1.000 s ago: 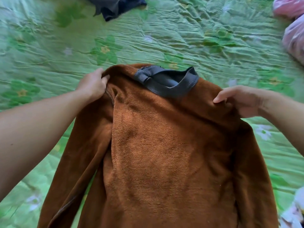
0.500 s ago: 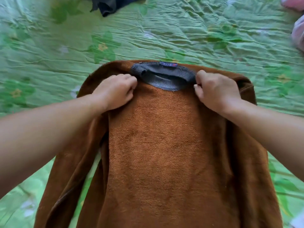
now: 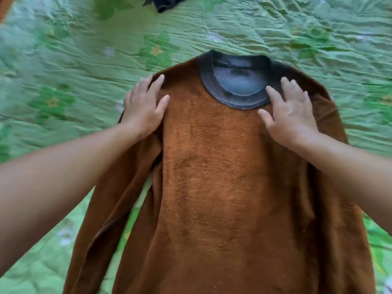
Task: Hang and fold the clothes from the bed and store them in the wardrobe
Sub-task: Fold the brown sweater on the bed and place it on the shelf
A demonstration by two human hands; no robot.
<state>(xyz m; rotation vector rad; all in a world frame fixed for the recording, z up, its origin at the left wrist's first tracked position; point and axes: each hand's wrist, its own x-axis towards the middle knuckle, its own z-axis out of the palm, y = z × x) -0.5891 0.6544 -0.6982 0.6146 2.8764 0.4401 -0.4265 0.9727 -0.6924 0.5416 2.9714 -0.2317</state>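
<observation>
The brown sweater [image 3: 222, 187] lies flat on the bed, front up. Its long axis runs straight away from the person: the grey ribbed collar [image 3: 206, 79] is at the far end and the hem is out of sight below the picture's near edge. Both hands lie flat on its shoulder end, fingers straight and spread, grasping nothing. The left hand [image 3: 144, 107] presses on the left shoulder where the sleeve begins. The right hand [image 3: 290, 115] presses just beside the collar, its fingertips touching or nearly touching the ribbing. The left sleeve [image 3: 110, 209] runs down beside the body with a strip of bedspread showing between them, while the right sleeve [image 3: 339, 209] lies close against the body. The smoothing looks nearly finished, so folding likely comes next, and each hand is nearest its own sleeve. Around it spreads the wrinkled green flowered bedspread [image 3: 84, 60], with a dark garment [image 3: 167, 2] well apart at the far edge.
</observation>
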